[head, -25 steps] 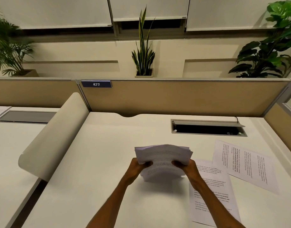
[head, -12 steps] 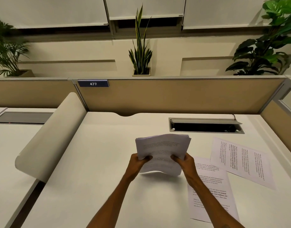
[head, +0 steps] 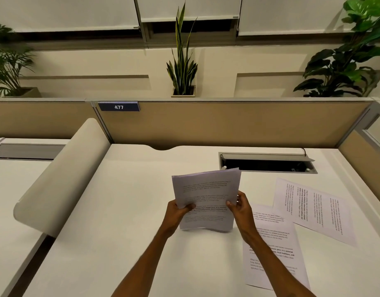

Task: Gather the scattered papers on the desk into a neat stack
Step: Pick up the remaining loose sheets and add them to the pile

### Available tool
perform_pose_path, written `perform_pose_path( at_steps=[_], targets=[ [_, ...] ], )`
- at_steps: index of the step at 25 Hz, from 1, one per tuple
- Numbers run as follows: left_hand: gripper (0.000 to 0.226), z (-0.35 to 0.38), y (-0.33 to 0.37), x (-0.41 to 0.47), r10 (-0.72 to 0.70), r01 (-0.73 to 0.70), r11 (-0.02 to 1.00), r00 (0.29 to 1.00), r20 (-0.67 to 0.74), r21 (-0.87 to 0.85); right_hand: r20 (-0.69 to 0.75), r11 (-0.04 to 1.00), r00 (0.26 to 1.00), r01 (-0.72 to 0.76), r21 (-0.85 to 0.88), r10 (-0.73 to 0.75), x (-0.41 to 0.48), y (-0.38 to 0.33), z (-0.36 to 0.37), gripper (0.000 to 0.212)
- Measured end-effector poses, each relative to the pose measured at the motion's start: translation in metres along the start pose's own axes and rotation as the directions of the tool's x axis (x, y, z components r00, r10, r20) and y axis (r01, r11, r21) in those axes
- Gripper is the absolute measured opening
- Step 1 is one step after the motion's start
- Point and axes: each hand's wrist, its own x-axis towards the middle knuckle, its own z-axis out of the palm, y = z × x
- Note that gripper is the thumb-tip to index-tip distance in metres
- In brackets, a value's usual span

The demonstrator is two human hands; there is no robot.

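Stack partly gathered
My left hand (head: 175,213) and right hand (head: 240,209) grasp the stack (head: 206,198); two sheets (head: 313,209) remain on the surface (head: 120,211).

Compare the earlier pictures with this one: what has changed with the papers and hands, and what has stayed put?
The held stack has been tipped up from a curled bundle to stand more upright on the desk. Left hand and right hand keep their grip on its sides. The two loose sheets still lie at the right.
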Motion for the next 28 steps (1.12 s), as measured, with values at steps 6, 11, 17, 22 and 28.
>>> perform_pose_path(
  at_steps=[6, 11, 17, 22, 28],
  targets=[
    [0.023, 0.005, -0.004, 0.004, 0.010, -0.011, 1.000, 0.999, -0.048, -0.019, 0.012, 0.999, 1.000, -0.021, -0.035, 0.021, 0.003, 0.004, -0.001, 0.027],
    [0.037, 0.005, -0.002, 0.006, 0.033, -0.035, 0.999, 0.998, -0.046, -0.035, 0.052, 0.997, 0.999, 0.000, -0.075, 0.004, 0.003, 0.005, -0.001, 0.042],
    [0.023, 0.011, -0.002, 0.011, 0.024, -0.025, 0.999, 0.998, -0.052, -0.021, 0.034, 0.993, 0.999, 0.037, -0.112, -0.033, 0.008, 0.001, 0.006, 0.043],
    [0.031, 0.012, 0.000, 0.013, 0.034, -0.034, 0.999, 0.999, 0.001, -0.014, -0.042, 0.997, 0.999, 0.000, -0.077, -0.003, 0.007, 0.001, 0.012, 0.050],
    [0.028, 0.003, -0.001, 0.016, 0.048, -0.048, 0.999, 0.998, 0.031, 0.013, -0.089, 0.997, 0.996, -0.025, -0.075, 0.018, 0.011, 0.005, 0.006, 0.025]
  ],
)
